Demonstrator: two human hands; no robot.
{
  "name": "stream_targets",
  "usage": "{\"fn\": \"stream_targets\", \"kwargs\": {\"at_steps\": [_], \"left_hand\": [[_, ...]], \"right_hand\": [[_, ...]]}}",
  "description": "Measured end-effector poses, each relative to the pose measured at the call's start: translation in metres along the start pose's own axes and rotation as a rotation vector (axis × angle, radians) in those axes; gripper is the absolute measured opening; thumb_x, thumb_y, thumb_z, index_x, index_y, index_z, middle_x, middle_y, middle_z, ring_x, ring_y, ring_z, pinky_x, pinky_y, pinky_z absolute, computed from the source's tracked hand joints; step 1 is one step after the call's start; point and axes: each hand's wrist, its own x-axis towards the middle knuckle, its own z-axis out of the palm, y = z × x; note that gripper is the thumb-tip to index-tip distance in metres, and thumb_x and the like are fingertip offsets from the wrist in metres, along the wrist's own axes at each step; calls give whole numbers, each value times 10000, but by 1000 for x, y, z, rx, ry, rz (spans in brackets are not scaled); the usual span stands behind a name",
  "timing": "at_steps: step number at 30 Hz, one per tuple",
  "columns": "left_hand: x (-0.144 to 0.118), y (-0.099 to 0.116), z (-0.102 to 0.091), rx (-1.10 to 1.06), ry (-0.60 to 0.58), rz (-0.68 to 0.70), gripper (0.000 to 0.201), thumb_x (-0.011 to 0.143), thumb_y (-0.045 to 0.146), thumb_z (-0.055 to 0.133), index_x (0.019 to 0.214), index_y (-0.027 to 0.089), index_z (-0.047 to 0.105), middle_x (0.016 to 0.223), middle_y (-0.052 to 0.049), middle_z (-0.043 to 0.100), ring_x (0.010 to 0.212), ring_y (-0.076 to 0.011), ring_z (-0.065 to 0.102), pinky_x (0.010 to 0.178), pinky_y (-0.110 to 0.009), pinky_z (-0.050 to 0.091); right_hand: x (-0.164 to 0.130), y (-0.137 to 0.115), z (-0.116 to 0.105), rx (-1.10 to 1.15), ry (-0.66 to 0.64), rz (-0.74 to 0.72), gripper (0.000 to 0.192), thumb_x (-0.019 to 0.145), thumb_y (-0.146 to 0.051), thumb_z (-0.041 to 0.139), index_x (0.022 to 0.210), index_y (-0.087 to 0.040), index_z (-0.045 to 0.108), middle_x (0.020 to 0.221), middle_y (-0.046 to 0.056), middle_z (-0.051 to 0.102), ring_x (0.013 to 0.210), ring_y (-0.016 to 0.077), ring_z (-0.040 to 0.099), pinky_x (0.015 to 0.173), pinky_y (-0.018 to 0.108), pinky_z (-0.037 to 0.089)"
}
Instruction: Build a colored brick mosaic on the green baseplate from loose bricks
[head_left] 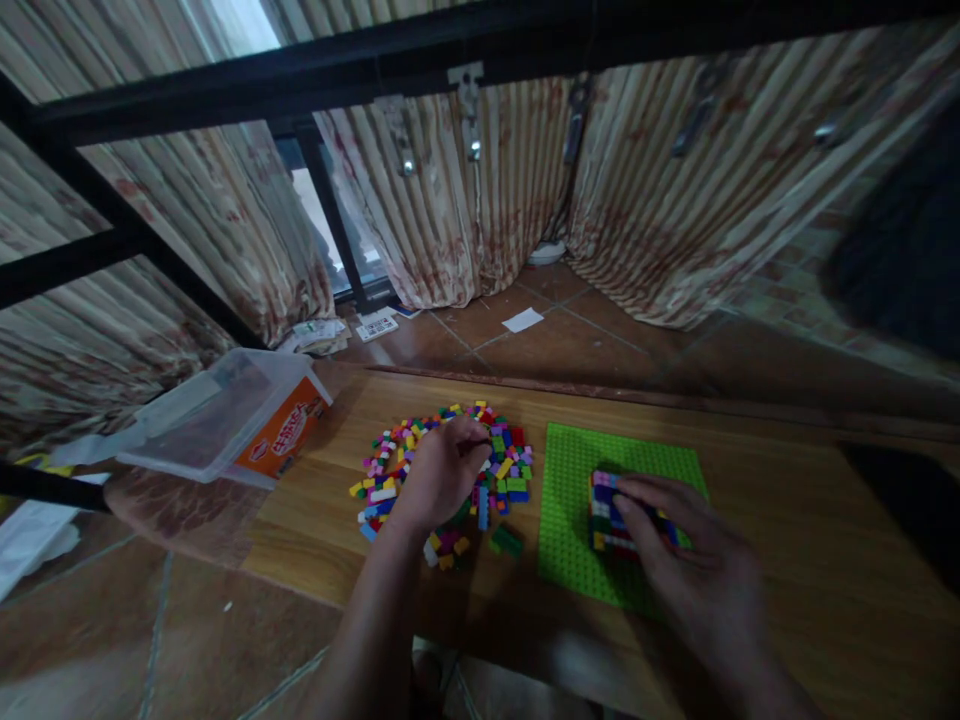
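Observation:
A loose pile of small toy building bricks (514, 484) in many colours lies on the wooden table. My left hand (442, 472) is over this pile, its fingers curled together; whatever they pinch is hidden. To the right, a green studded baseplate (570, 545) lies flat. On it stands a low block of joined multicoloured bricks (602, 510), partly covered by my fingers. My right hand (697, 560) has its thumb and fingers closed on this block, from the right side and top.
A clear plastic box (217, 410) with an orange label lies tilted left of the table (337, 420). A green brick (507, 540) and a few others lie near the front edge. Dark metal bars and striped curtains (517, 190) stand behind. A dark flat object (900, 500) is at right.

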Motion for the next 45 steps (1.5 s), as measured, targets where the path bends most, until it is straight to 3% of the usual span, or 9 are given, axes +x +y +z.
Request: {"fn": "stream_targets", "kwargs": {"at_steps": [3, 6, 10, 16, 24, 30, 34, 40, 45], "left_hand": [[-8, 18, 26, -329, -88, -51, 104, 786, 203, 600, 868, 159, 645, 809, -16, 666, 725, -132, 610, 661, -230, 476], [-17, 39, 52, -509, -161, -115, 175, 755, 225, 631, 910, 160, 675, 805, -20, 682, 706, -136, 619, 661, -244, 496], [-23, 54, 76, -612, -221, -138, 145, 728, 209, 662, 858, 154, 694, 785, -16, 699, 734, -142, 637, 702, -251, 516], [-22, 53, 93, -608, -266, -101, 143, 716, 221, 689, 839, 147, 684, 818, -19, 695, 749, -131, 635, 734, -256, 519], [-26, 52, 99, -573, -338, -67, 212, 807, 288, 646, 968, 157, 685, 872, -37, 704, 792, -151, 646, 745, -264, 525], [-19, 42, 90, -265, -193, -41, 169, 835, 250, 583, 930, 164, 694, 835, -20, 713, 742, -147, 643, 689, -244, 498], [-20, 40, 89, -125, -215, -20, 203, 856, 260, 557, 982, 172, 691, 825, -11, 706, 720, -145, 636, 666, -245, 487], [-24, 44, 93, -5, -260, 1, 236, 878, 219, 516, 1034, 164, 685, 888, -35, 719, 750, -152, 651, 686, -255, 496], [-24, 44, 93, 51, -280, 9, 259, 885, 212, 502, 1067, 175, 682, 932, -47, 732, 790, -167, 664, 694, -267, 508]], "right_hand": [[-2, -4, 1, 4, -30, -27, 196, 882, -391, 606, 1020, -284, 695, 1077, 47, 692, 988, 227, 660, 850, 407, 564], [-4, -7, 0, -16, -63, -100, 216, 869, -350, 637, 1071, -282, 671, 1093, 49, 699, 999, 226, 657, 873, 417, 551], [-2, -10, -3, -87, -56, -187, 219, 872, -287, 639, 1089, -262, 658, 1036, 46, 718, 949, 209, 661, 835, 380, 542], [-1, -10, -14, -104, -46, -197, 150, 893, -256, 596, 1018, -238, 678, 913, 39, 718, 853, 188, 657, 760, 332, 530], [-1, 1, -29, -140, -53, -35, 143, 855, -256, 585, 952, -223, 685, 873, 47, 721, 777, 188, 673, 725, 322, 541], [1, 14, -38, -110, -26, 117, 202, 825, -304, 587, 974, -207, 682, 879, 58, 751, 765, 214, 714, 719, 353, 575], [1, 16, -35, -128, -56, 110, 210, 852, -314, 566, 994, -204, 675, 924, 70, 750, 822, 226, 715, 765, 373, 569], [5, 21, -26, -223, -60, -38, 167, 878, -322, 581, 936, -221, 701, 1046, 97, 666, 1005, 261, 616, 889, 447, 509], [7, 28, -17, -216, -24, -15, 161, 861, -335, 614, 939, -256, 730, 1141, 89, 608, 1090, 280, 565, 946, 490, 473]]}}
